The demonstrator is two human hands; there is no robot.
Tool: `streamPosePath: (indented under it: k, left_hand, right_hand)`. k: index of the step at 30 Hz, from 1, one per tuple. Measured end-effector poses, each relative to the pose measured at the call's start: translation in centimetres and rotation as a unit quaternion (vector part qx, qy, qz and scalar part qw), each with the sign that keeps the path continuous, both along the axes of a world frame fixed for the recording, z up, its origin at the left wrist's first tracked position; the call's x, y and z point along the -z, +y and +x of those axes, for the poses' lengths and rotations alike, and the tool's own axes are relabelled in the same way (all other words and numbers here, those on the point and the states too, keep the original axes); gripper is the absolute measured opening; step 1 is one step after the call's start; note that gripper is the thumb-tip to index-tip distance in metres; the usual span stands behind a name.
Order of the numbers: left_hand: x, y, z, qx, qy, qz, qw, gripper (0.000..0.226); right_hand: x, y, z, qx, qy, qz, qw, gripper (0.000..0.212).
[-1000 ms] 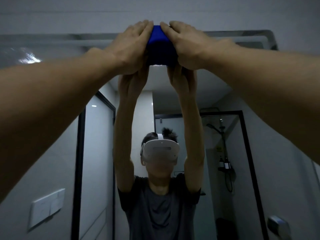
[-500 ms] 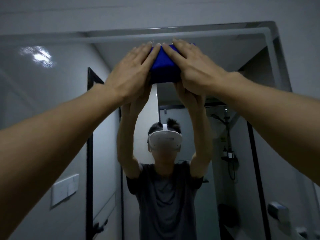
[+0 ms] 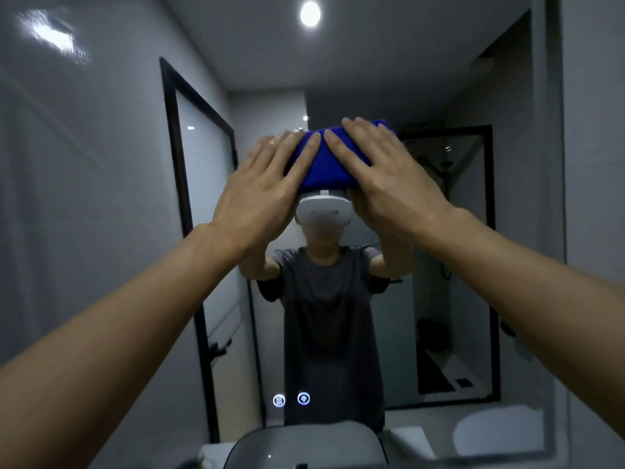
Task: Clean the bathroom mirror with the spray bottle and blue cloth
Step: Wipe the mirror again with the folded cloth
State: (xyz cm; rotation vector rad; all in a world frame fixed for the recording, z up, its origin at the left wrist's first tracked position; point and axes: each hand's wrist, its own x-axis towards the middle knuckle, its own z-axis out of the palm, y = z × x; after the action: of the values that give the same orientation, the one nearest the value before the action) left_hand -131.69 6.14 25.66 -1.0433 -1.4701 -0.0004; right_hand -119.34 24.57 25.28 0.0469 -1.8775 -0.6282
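Blue cloth (image 3: 326, 164), folded into a soft, light pad, lies flat against the mirror (image 3: 101, 198) at its middle. The left hand (image 3: 260, 194) and right hand (image 3: 389, 184) press it with straight, spread fingers. It likely slides easily on smooth, fragile glass; even palm pressure suits. Two lit touch icons (image 3: 291, 399) sit lower down, a basin (image 3: 304, 445) below; no spray bottle shows.

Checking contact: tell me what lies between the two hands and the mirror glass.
Head view: the folded blue cloth, pressed flat under the left hand and right hand against the mirror.
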Motion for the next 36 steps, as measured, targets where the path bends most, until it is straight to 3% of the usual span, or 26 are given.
streamPosePath:
  k: [7,15,26,36]
  left_hand:
    - [6.2,-0.7,0.2,-0.02,-0.003,-0.036,0.999,0.081]
    - [15.7,-1.9,1.7,0.032,-0.053,-0.048,0.997,0.059]
    - [23.7,-2.9,2.8,0.027,-0.105,-0.083,0.991,0.072]
    - [30.0,-4.6,3.2,0.048,-0.189,-0.128,0.972,0.097]
  right_hand:
    - [7.0,-0.7,0.7,0.014,-0.018,-0.015,1.0,0.072]
    - [17.0,-1.5,1.6,-0.019,-0.042,-0.056,0.997,0.063]
    - [25.4,-2.8,2.3,0.004,-0.096,-0.081,0.992,0.077]
    - [31.2,-3.9,3.0,0.007,-0.178,-0.116,0.977,0.081]
